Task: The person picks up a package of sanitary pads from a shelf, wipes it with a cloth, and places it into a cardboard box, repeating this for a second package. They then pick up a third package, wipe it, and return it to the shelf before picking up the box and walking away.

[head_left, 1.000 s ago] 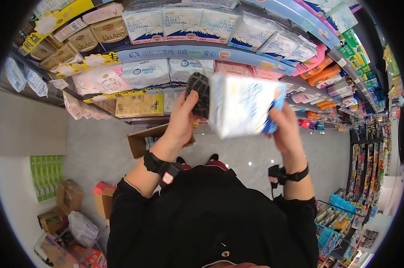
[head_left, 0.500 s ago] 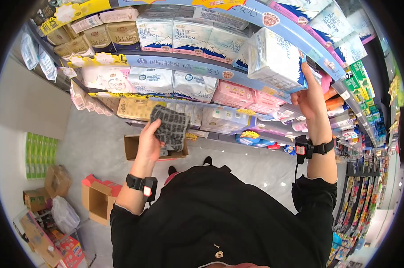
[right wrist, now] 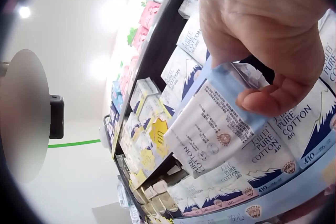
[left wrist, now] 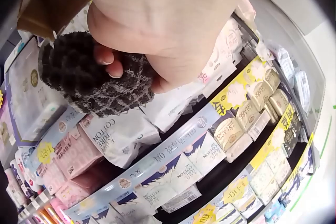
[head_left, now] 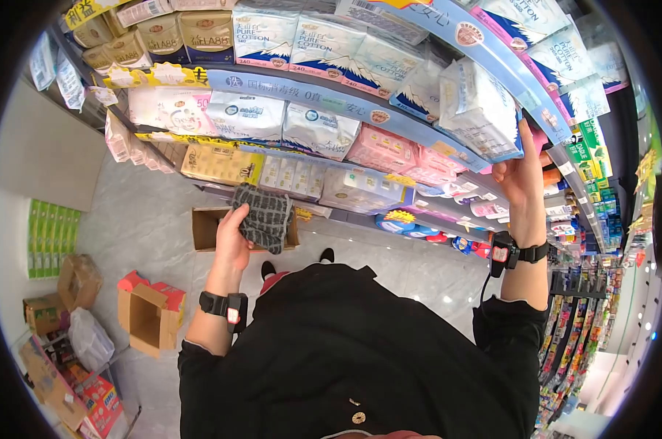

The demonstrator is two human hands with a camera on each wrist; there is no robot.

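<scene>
Close to the black shirt [head_left: 360,351], the left hand [head_left: 233,247] grips a dark checked cloth [head_left: 266,219], fingers curled into one side of it. Farther out, the right hand [head_left: 523,179] has its fingers clamped on one end of a white pack [head_left: 477,106], tilted at the shelf's blue front edge [head_left: 302,104], just beside more Pure Cotton packs [head_left: 324,45]. Pink packs [head_left: 384,146] sit one level below; an open cardboard box [head_left: 136,316] stands on the floor [head_left: 163,212].

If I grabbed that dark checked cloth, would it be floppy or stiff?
Probably floppy: the dark checked cloth is bunched into folds. It seems light, since the left hand alone holds it near one edge. Pushed, it would likely crumple rather than roll, because it looks soft and uneven.
</scene>
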